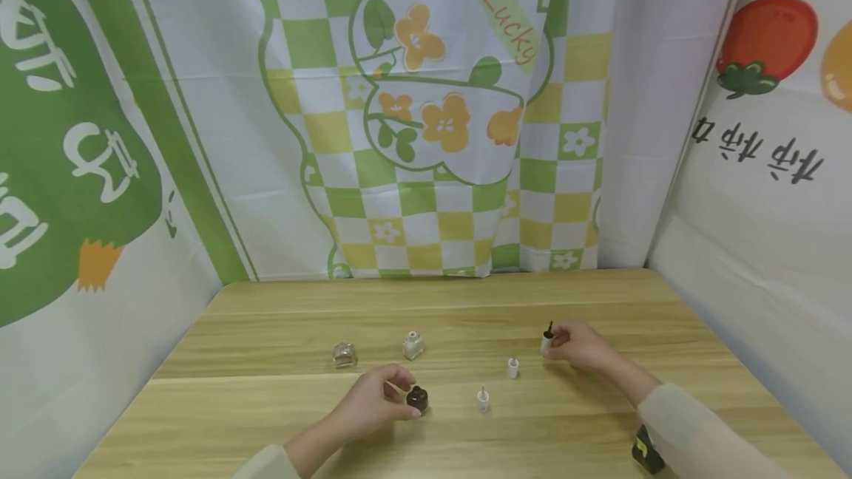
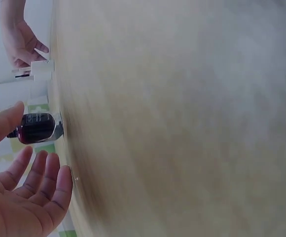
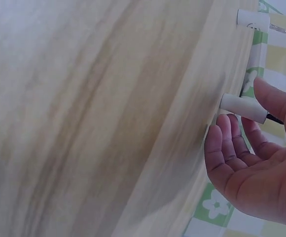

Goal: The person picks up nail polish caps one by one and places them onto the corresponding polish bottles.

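Two pale sleeves (image 1: 705, 427) lie nearest the camera, coming in along the bottom edge, and from them two bare hands reach forward, well apart from each other over one wooden table (image 1: 466, 449).

On the near side, the left hand (image 1: 373, 396) slants in toward the middle, thumb and forefinger on either side of one dark bottle (image 1: 418, 399), which stands upright on the wood. Its other fingers are bent a little and spread below the thumb. Whether they squeeze the glass or only frame it, I cannot tell.

Farther forward, the right hand (image 1: 581, 346) is turned on edge, palm toward the middle, pinching one white cap (image 1: 547, 344) between thumb and forefinger, with a dark brush (image 1: 549, 328) pointing up from it. Its remaining fingers curve loosely.

Between the hands two shorter caps (image 1: 512, 368) stand separately, each with its brush up; that makes three caps in all. Past the left hand are two pale bottles, one clear bottle (image 1: 413, 346) with its neck up and one silvery bottle (image 1: 344, 355) to its left, so three bottles altogether. One black object (image 1: 647, 451) with a yellowish mark is partly hidden by the right sleeve. Behind the table hangs one checked curtain (image 1: 413, 124) reading "Lucky".
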Available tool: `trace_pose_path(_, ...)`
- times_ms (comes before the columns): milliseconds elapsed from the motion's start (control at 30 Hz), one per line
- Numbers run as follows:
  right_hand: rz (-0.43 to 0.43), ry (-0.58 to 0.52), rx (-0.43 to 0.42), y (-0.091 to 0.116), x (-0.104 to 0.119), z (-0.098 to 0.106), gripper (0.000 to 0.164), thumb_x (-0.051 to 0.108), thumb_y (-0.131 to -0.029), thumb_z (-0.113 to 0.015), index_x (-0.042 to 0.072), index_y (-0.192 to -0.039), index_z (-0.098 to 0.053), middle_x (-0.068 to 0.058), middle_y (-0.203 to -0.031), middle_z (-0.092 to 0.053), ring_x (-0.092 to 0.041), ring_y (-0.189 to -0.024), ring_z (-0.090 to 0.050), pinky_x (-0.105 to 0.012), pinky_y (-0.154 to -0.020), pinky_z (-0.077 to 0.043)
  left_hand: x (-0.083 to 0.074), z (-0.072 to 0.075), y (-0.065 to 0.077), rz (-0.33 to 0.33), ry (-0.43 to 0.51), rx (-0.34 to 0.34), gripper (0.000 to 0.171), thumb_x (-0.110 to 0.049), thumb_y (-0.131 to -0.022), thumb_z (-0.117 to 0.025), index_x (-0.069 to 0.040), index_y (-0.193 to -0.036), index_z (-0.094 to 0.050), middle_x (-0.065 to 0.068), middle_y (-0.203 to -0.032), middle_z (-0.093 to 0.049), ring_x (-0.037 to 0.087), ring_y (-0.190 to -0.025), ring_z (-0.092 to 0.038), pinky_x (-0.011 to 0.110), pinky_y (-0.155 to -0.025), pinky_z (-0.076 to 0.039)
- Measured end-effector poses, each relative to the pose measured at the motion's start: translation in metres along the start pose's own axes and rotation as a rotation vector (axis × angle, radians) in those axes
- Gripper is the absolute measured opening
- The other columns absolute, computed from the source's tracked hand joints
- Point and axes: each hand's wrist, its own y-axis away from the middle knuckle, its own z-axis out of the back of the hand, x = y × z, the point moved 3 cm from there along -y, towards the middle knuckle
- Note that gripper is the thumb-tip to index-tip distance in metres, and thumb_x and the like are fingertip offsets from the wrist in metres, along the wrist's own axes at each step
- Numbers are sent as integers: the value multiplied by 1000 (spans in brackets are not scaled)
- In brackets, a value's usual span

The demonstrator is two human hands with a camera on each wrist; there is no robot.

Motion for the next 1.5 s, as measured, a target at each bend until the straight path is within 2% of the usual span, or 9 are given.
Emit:
trace_pose_path(267, -47, -59, -1, -2, -1, -3, 29, 6, -83, -75, -6, -104, -58, -12, -94, -57, -24, -86, -54, -37, -66, -52, 0, -5, -2, 26, 39, -5, 37, -13, -75, -83, -3, -104, -63, 3, -98, -63, 18, -84, -59, 31, -72, -52)
trace_pose_path(633, -88, -117, -21, -6, -5, -6, 28, 3, -82, -74, -5, -103, -59, -12, -95, -58, -24, -87, -54, -36, -67, -52, -1, -8, -3, 40, 43, 1, 34, -9, -74, -82, -2, -102, -63, 4, -96, -61, 19, -82, -60, 35, -74, -52)
trace_pose_path(1233, -76, -106, -41, -6, -6, -6, 19, 4, -84, -73, -3, -97, -61, -10, -92, -59, -21, -81, -52, -32, -65, -49, -2, -7, -3, 62, 41, 1, 28, -5, -75, -79, -3, -99, -64, 4, -94, -62, 18, -81, -59, 36, -74, -50)
trace_pose_path(1500, -76, -92, -48, -6, -7, -6, 17, 5, -85, -73, -2, -95, -61, -10, -92, -59, -22, -81, -53, -32, -66, -49, -3, -7, -4, 45, 49, 1, 26, -4, -77, -77, 0, -100, -64, 4, -93, -62, 17, -79, -60, 33, -71, -51)
